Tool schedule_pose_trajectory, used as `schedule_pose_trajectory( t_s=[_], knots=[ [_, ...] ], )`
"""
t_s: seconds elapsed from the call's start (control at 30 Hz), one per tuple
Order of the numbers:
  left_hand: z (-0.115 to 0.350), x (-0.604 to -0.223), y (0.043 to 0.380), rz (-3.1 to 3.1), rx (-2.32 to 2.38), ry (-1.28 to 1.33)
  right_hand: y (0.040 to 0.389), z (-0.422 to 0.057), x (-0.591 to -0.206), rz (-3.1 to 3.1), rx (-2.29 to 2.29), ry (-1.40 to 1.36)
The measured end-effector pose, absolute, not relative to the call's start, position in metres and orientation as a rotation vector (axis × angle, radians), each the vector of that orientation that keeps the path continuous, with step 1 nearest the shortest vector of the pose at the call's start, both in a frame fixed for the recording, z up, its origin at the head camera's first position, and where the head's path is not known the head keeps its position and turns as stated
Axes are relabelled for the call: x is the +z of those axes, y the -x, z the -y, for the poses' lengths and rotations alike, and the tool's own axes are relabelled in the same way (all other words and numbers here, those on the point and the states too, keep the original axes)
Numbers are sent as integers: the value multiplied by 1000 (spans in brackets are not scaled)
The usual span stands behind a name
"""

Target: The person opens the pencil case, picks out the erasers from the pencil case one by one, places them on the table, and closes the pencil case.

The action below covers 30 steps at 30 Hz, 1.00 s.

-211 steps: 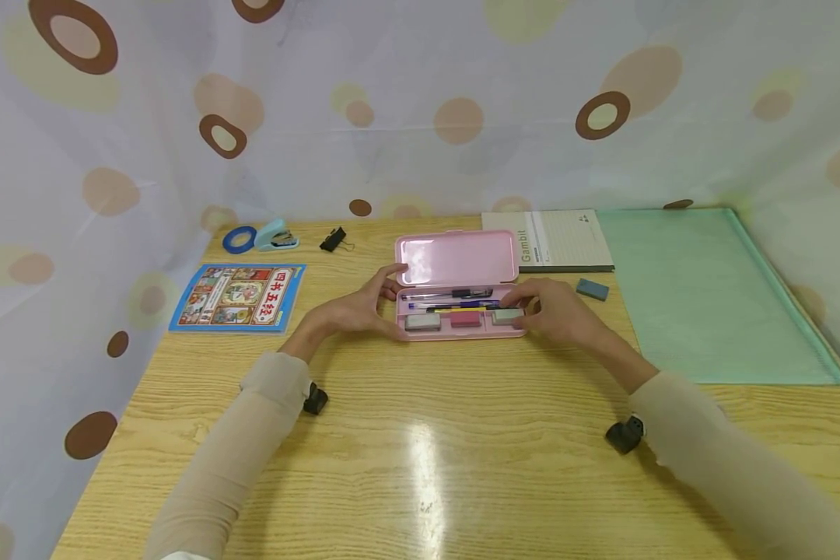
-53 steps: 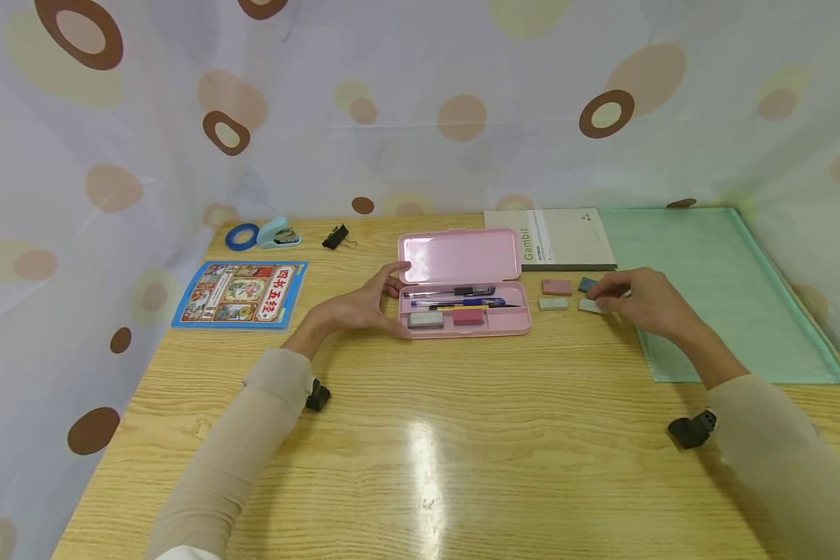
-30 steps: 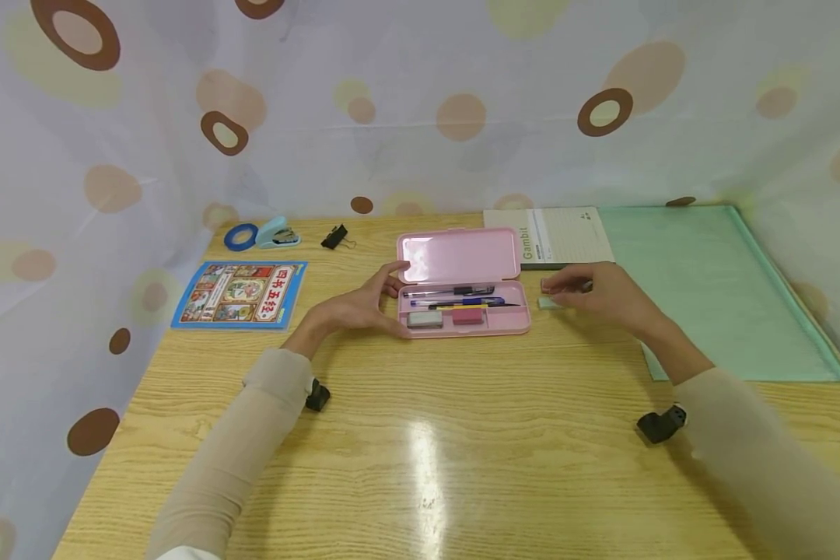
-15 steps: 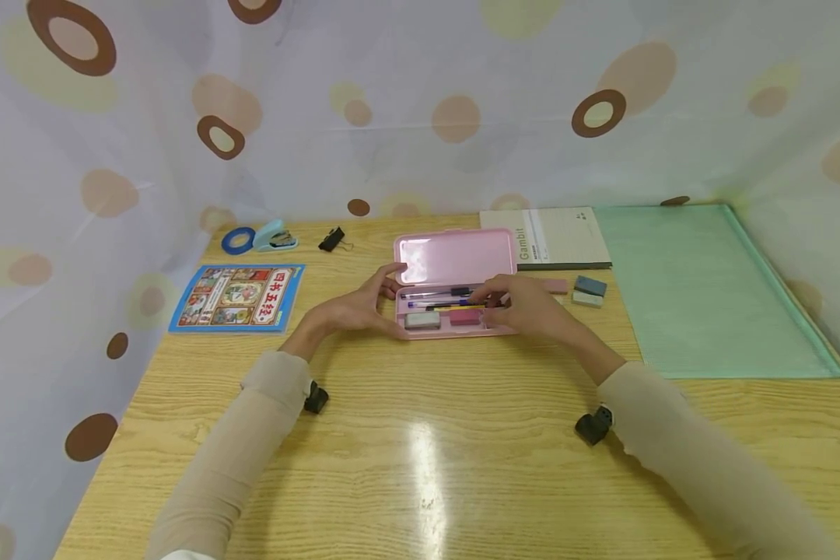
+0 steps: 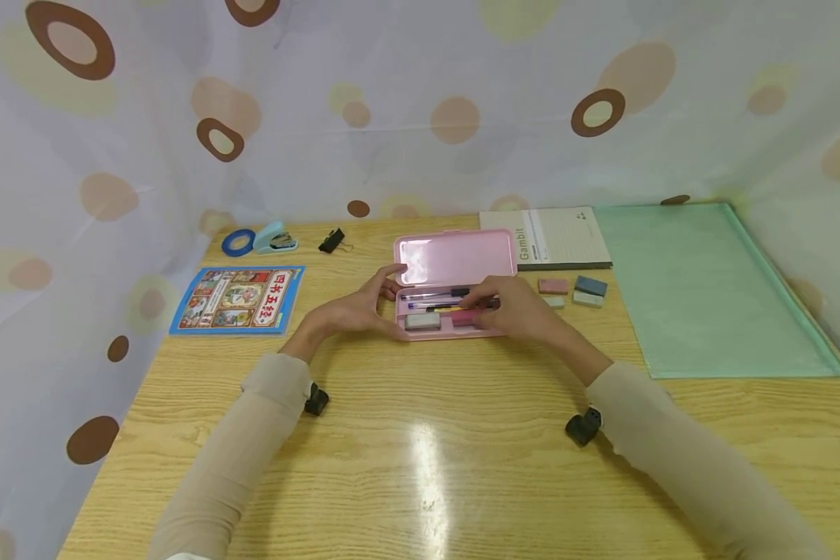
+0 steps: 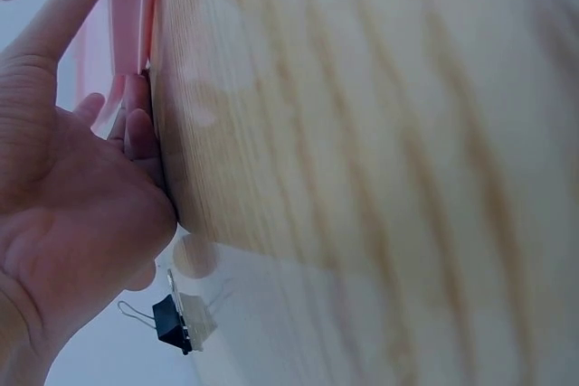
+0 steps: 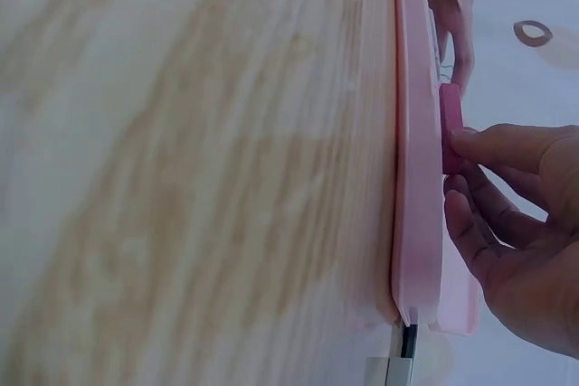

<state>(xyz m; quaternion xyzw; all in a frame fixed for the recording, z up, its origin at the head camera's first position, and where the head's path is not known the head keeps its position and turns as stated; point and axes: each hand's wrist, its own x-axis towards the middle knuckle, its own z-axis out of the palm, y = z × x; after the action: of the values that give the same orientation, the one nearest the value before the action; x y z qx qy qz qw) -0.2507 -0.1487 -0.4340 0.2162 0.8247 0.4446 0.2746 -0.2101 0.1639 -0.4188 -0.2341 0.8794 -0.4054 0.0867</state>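
Observation:
An open pink pencil case lies on the wooden table, its lid tipped back. My left hand holds its left end, thumb at the front corner and fingers round the back. My right hand reaches over the right part of the case and pinches a dark pink eraser between thumb and fingers, its near end standing above the rim in the right wrist view. A whitish eraser sits in the front left compartment. Several pens lie in the long rear compartment, partly hidden by the right hand.
Right of the case lie a pink eraser, a blue eraser and two whitish erasers. Behind are a notebook and a green mesh pouch. A booklet, blue tape, a stapler and a binder clip lie left.
Pink and whitish erasers have joined the blue one on the table, and the case's right whitish eraser was taken out. My right hand came back left and took hold of the dark pink eraser.

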Motion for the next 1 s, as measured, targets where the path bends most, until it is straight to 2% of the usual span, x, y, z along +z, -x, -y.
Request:
schedule_pose_trajectory(
  t_s=[0.23,0.6,1.0],
  knots=[
    [149,-434,250,-2226,1200,-581,205,-185,-410,-2636,-1211,624],
    [149,-435,250,-2233,1190,-591,197,-246,-398,-2749,-1134,471],
    [148,-434,250,-2241,1179,-586,195,-283,-407,-2774,-1025,416]
  ],
)
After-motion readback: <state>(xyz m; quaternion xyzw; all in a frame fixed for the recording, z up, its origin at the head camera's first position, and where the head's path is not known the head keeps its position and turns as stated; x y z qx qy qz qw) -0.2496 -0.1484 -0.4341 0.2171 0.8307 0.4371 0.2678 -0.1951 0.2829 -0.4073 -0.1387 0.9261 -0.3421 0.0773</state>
